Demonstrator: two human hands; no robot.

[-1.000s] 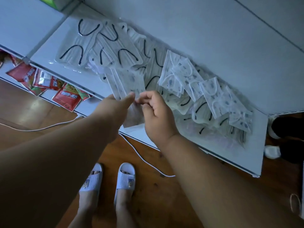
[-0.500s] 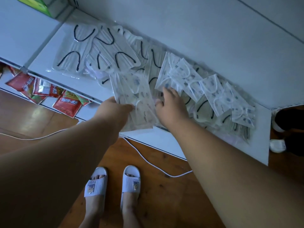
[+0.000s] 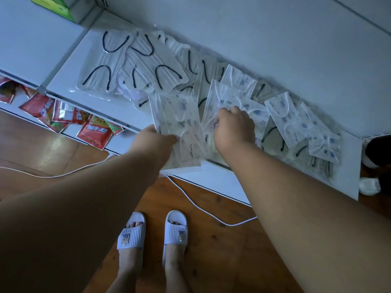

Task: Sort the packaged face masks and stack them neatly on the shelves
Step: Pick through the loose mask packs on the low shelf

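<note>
The scene was dim and bluish, lit softly from the left, where a pale sheen lay on the wooden floor (image 3: 57, 142). Wide-angle distortion bent the shelf (image 3: 347, 182) edges, and both forearms loomed large and soft.

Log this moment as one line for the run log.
step: sorting masks | left hand: holds patterned packs | right hand: grips next patterned pack on shelf | black-loop packs: unsorted

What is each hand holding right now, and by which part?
The left hand grips a stack of printed mask packets by its lower left edge. The right hand curls onto a printed packet in the pile, at its near end.
</note>
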